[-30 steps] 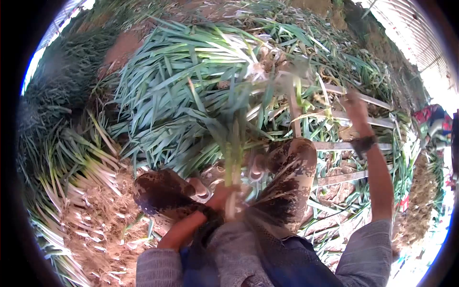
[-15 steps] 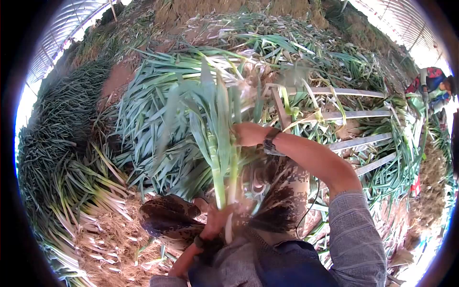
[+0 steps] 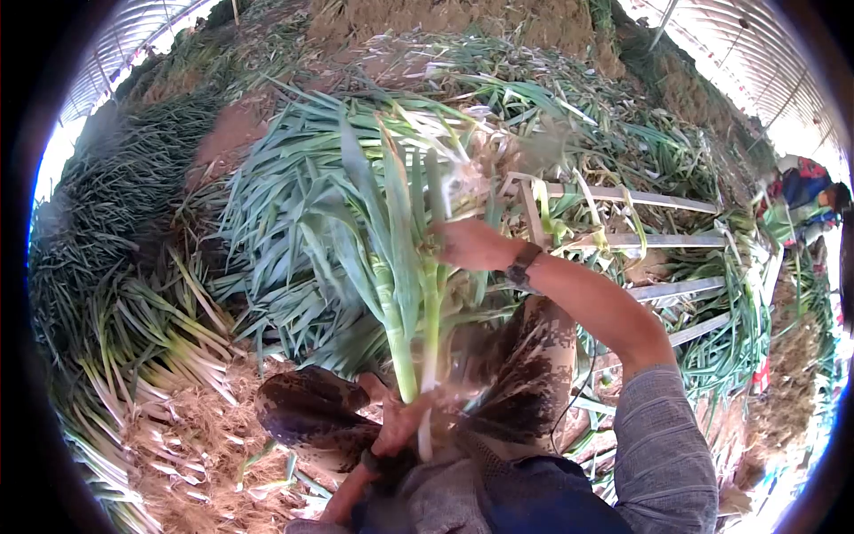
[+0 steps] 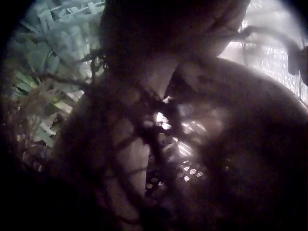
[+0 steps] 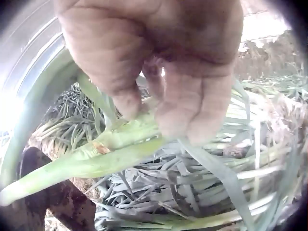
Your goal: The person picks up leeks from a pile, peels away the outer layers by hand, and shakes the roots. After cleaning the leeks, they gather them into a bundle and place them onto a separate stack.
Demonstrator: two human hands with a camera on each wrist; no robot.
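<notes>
My left hand (image 3: pixel 400 425) grips the pale lower ends of upright leeks (image 3: pixel 398 351) close to my lap. Their wide green leaves fan upward. Higher up, my right hand (image 3: pixel 470 245) pinches the leafy part of one leek between thumb and fingers. In the right wrist view, those fingertips (image 5: pixel 175 120) press on the light green stalk (image 5: pixel 115 144), where the leaves branch off. The left wrist view is dark, with thin root strands in front; that hand's grip is mostly hidden there.
A large heap of leeks (image 3: pixel 294 214) lies ahead of my knees. More leeks, their roots (image 3: pixel 196 445) toward me, lie at the left. A slatted frame (image 3: pixel 658 240) stands at the right among loose leaves. Another person (image 3: pixel 801 200) is at the far right.
My right hand has come in from over the slatted frame at the right to the leek's leaves. Since half a second ago, both hands have shifted little; the leaves spread slightly more left.
</notes>
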